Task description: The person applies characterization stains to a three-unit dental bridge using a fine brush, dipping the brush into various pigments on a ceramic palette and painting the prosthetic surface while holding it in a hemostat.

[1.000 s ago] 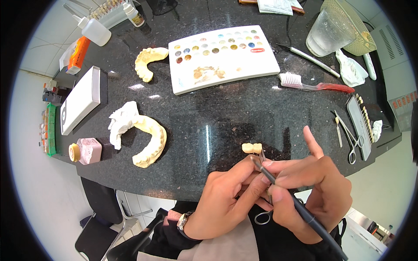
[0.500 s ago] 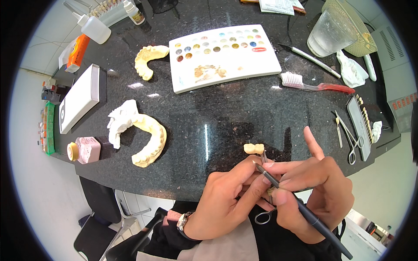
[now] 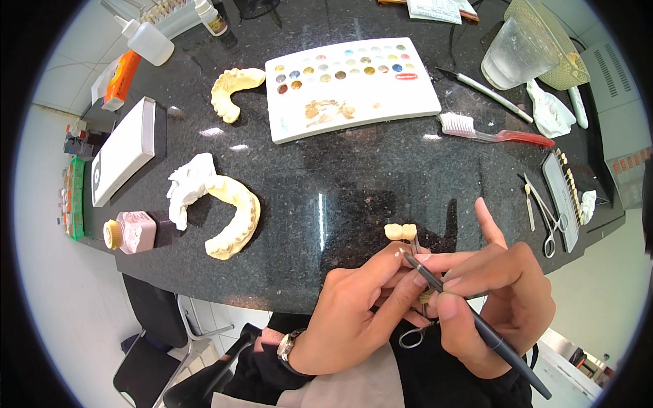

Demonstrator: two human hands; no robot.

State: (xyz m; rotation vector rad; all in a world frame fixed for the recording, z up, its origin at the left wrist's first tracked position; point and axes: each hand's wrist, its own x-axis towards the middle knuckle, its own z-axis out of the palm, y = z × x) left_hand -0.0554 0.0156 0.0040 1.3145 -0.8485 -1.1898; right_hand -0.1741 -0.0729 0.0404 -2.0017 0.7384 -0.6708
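Note:
My left hand (image 3: 357,302) is closed around locking forceps (image 3: 412,338); a finger loop hangs below the fingers. At the far tip of the forceps sits a cream dental bridge (image 3: 400,232) of joined tooth crowns. My right hand (image 3: 496,302) grips a fine brush (image 3: 486,333) with a dark handle, its little finger stretched away. The brush's pale tip lies at my left index finger, close to a small white smear; I cannot tell whether they touch. A white palette (image 3: 401,102) with several coloured wells and brown smears lies beyond my hands.
Left stand two plaster jaw models (image 3: 246,204), one beside crumpled tissue (image 3: 189,180), and a pink jar (image 3: 138,232). Right lie a toothbrush (image 3: 500,136), a slim knife-like tool (image 3: 493,96), scissors-like forceps (image 3: 551,224) and a tooth shade guide (image 3: 559,197). A clear cup (image 3: 513,58) stands far right.
The dental bridge has shifted slightly to the right at the forceps tip. The brush has moved a little right and keeps its place by the left index finger. Both grips stay the same.

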